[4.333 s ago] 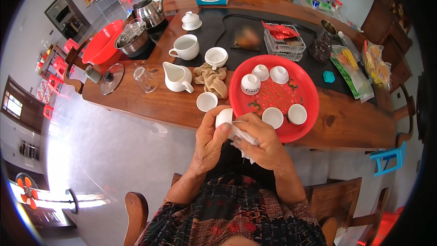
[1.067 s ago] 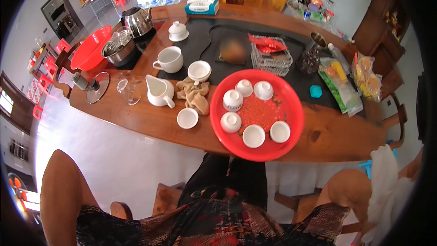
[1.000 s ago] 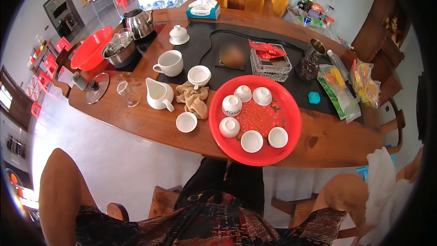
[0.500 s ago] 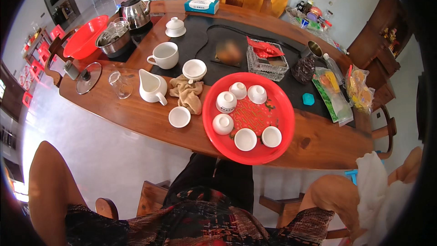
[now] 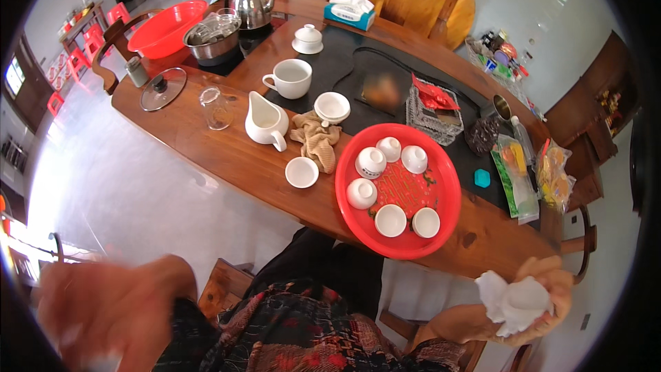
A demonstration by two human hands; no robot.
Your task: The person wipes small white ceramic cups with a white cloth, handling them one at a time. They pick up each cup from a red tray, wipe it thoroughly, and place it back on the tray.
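My right hand (image 5: 551, 288) is closed round a crumpled white tissue (image 5: 515, 303), beyond the table's near right edge. My left hand (image 5: 103, 310) is smeared by motion at the lower left, over the floor, and its fingers cannot be made out. Between them on the table, a round red tray (image 5: 451, 186) holds small white cups: several upside down, such as one cup (image 5: 361, 193), and two mouth up, such as another cup (image 5: 391, 220). Left of the tray are a white cup (image 5: 301, 172), a tan cloth (image 5: 318, 143) and a white pitcher (image 5: 267, 120).
Farther back stand a white mug (image 5: 289, 78), lidded bowl (image 5: 308, 40), kettle (image 5: 251, 7), steel pot (image 5: 212, 40) and red basin (image 5: 169, 27). A drinking glass (image 5: 217, 109) and glass lid (image 5: 164, 89) lie left. At right are a glass tray (image 5: 434, 124) and food packages (image 5: 554, 176).
My right hand has come inward with the tissue, which is now bunched up rather than hanging long. My left hand has come into view, blurred. The view has turned, shifting the table rightward.
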